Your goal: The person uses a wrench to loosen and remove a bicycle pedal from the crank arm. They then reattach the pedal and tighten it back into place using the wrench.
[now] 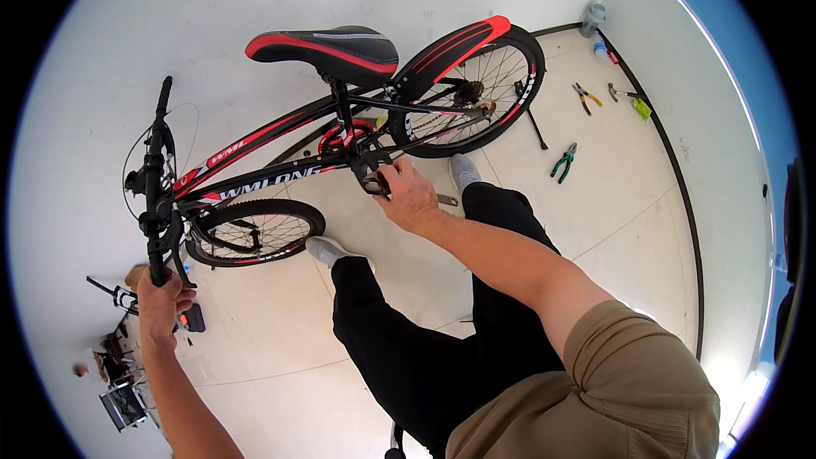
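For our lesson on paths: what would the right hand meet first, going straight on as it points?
Likely the black pedal the right hand touches; the bicycle frame seems to lie beyond, depth unclear.

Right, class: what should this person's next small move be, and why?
Probably a gentle turn of the pedal with the right hand: that hand is on it, and the left hand grips the handlebar, which could help steady the mountain bike. Whether the pedal is fully fastened cannot be seen.
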`<state>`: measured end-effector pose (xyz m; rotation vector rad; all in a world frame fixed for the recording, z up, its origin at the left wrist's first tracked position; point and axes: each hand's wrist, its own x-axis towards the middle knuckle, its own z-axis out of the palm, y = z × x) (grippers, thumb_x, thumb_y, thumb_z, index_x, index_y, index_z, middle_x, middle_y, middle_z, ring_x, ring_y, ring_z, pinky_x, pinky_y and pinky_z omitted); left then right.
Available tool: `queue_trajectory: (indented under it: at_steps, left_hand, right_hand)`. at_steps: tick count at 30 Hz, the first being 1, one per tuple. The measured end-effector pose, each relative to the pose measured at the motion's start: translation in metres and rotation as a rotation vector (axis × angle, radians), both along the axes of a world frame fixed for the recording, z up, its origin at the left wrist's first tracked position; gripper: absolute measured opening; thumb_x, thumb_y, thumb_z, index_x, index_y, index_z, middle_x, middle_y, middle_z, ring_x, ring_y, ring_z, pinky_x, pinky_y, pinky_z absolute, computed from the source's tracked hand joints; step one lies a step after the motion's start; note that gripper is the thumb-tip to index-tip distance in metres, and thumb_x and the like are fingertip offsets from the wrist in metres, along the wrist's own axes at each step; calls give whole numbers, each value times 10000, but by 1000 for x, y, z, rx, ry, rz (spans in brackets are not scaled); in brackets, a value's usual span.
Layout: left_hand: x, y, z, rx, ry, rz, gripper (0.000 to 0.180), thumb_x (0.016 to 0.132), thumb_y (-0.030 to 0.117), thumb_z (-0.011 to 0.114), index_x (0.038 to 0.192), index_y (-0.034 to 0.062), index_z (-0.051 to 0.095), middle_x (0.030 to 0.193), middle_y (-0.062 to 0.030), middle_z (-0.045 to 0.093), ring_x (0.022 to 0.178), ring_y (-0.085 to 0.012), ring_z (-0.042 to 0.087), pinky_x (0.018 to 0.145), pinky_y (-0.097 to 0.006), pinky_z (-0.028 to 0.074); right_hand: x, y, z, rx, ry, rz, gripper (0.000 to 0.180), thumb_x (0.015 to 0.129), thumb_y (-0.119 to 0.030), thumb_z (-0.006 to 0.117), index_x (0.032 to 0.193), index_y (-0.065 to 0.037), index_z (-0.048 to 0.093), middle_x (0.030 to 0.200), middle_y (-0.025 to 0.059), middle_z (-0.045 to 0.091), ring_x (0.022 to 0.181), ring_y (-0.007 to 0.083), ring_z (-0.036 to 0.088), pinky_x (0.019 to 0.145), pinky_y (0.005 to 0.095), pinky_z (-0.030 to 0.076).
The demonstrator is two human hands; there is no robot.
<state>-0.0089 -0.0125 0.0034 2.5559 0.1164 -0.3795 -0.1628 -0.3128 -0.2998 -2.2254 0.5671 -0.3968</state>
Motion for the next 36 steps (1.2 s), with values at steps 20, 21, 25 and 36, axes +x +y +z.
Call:
queue_trajectory:
  at_steps: [20,21,25,36]
  left_hand:
    - [-2,-4,0,7,-9,-9,110,866,92,540,966,50,519,804,-77,628,691,-165,681,648,-294,554]
    - [-2,-5,1,11,-10,-8,111,866,95,542,965,51,519,806,-77,630,693,-165,682,648,-294,554]
    - [-4,-6,1,18,-17,-4,114,868,103,546,967,53,519,812,-76,635,699,-167,687,652,-295,554]
    - [-3,-5,1,20,-13,-13,127,876,108,550,989,55,527,807,-70,633,707,-173,691,667,-309,554]
  right_hand:
    - [10,-20,-3,1649,-59,-506,281,844,-263,738,791,-92,522,737,37,559,537,84,393,414,256,252]
    - [9,-23,-2,1622,-32,-513,286,854,-284,731,794,-94,526,743,46,575,539,82,395,414,254,254]
    - [8,-23,-2,1640,-14,-460,277,869,-285,724,815,-75,551,772,74,611,545,83,404,412,254,265]
    - [15,-14,-15,1583,0,-431,237,991,-225,563,877,-17,552,756,105,631,519,99,426,399,267,273]
